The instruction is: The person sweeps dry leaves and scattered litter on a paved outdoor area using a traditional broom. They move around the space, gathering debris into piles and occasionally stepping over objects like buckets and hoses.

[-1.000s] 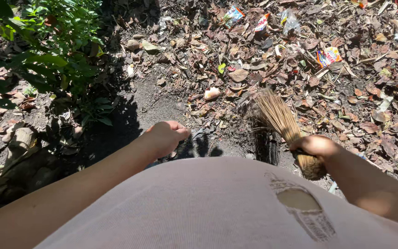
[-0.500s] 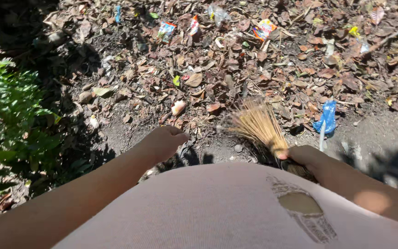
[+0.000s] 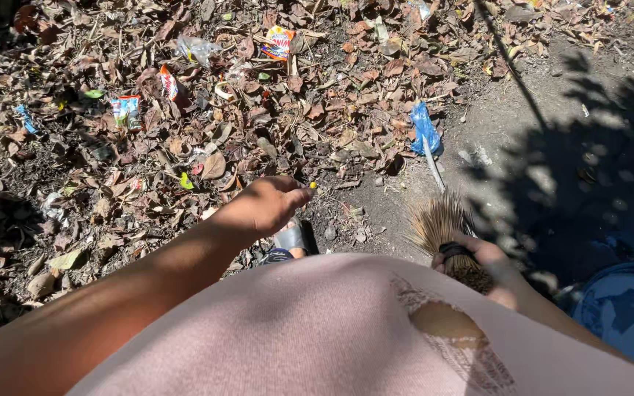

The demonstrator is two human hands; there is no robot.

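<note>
My right hand (image 3: 487,258) grips the bound neck of a short stick broom (image 3: 443,226), its pale bristles fanned out toward the bare dirt ahead. My left hand (image 3: 266,204) hangs free above the leaf litter with its fingers loosely curled and holds nothing. Just below it one foot in a grey sandal (image 3: 293,240) shows on the ground. My pink shirt fills the bottom of the view and hides my legs.
Dry brown leaves (image 3: 273,110) cover the ground, mixed with snack wrappers (image 3: 279,41) and a blue plastic scrap (image 3: 424,127). Bare grey dirt (image 3: 537,125) lies to the right under tree shadow. A blue container (image 3: 625,315) sits at the lower right.
The view has swung right, so the green plants at the left are gone and the blue container appears. The broom has dropped lower and closer to my body.
</note>
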